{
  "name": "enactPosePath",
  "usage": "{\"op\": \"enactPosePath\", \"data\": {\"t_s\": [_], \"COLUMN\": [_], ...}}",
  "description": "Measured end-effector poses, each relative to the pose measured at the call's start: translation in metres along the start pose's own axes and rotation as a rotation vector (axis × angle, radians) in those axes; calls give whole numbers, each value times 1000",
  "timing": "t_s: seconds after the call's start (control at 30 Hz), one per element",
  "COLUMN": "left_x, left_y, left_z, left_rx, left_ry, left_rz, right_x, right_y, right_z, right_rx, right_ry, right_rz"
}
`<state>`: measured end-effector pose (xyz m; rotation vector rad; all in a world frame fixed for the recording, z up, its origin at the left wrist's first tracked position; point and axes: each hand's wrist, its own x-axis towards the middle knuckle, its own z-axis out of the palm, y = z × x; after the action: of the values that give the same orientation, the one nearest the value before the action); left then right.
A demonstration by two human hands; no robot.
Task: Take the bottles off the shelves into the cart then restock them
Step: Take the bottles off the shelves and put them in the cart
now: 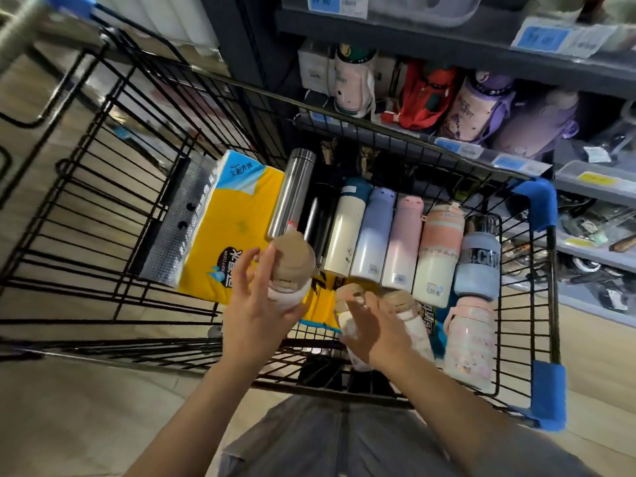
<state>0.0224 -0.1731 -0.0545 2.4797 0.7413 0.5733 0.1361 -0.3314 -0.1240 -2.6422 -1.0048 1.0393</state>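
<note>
Hands over the cart (481,187): left hand (256,304) grips a brown-lidded bottle (292,266) by its body, right hand (373,327) spread on another bottle (347,325); probably light, rigid, smooth, so hold mid-body.

Left hand (256,304) grips a brown-lidded bottle (292,270) above the wire cart (113,173); right hand (373,330) rests on another brown-lidded bottle (351,321). Flasks lie in a row beyond, beside a yellow tissue pack (234,218).
</note>
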Motion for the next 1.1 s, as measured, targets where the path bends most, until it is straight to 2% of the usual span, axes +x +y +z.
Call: {"op": "enactPosePath", "data": {"t_s": [0.07,0.13,0.23,0.4,0.6,0.8,1.1], "left_x": [-10,-20,-33,-41,-39,-39,-38], "left_y": [-4,-9,-17,-20,-17,-20,-18], "left_z": [-12,-22,-31,-35,-31,-30,-31], "left_rx": [8,38,69,59,30,66,84], "left_ry": [48,74,75,75,57,43,-4], "left_rz": [61,102,106,-17,-103,-80,-63], "right_x": [12,21,27,30,44,43,38], "right_y": [-9,-10,-7,-11,-31,-40,-44], "right_z": [10,16,26,27,26,34,36], "right_rx": [-168,-221,-180,-128,-77,-139,-190], "right_ry": [19,-16,-80,-98,-64,-64,-58], "right_rz": [-65,-39,-7,49,-54,-179,-148]}}
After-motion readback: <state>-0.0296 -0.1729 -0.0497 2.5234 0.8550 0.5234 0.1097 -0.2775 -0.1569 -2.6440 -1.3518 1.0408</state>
